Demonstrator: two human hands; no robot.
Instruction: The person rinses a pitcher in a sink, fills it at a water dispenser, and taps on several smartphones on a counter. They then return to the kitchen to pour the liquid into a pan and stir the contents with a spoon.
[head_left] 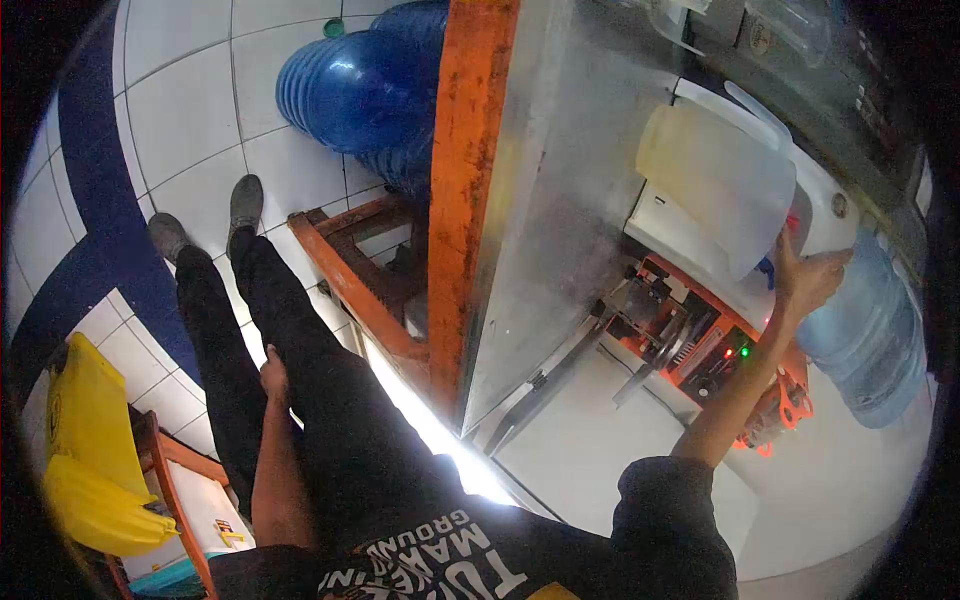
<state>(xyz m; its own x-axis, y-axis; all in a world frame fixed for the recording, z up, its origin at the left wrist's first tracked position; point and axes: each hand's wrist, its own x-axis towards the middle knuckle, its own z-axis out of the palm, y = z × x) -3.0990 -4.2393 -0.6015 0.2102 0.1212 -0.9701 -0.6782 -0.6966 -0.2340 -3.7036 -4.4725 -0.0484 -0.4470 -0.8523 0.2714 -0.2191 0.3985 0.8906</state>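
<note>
My right hand (808,278) reaches over the worktop at the right. Its fingertips meet the edge of a translucent, yellowish plastic container (715,175) and are partly hidden there. Small red and blue bits show beside those fingers, too small to name. Under the container lies a white tub or tray (672,235). Low at the left, my left hand (272,376) hangs against my dark trousers, fingers loosely curled, with nothing visible in it. Below my right forearm sits an orange machine (715,345) with red and green lights lit.
A clear blue water bottle (865,335) lies right of my hand. Orange-handled scissors (793,402) are near the machine. A steel panel (560,200) and an orange frame (468,180) divide worktop from floor. Blue water bottles (350,90), a wooden stool (350,270) and a yellow bag (95,440) stand left.
</note>
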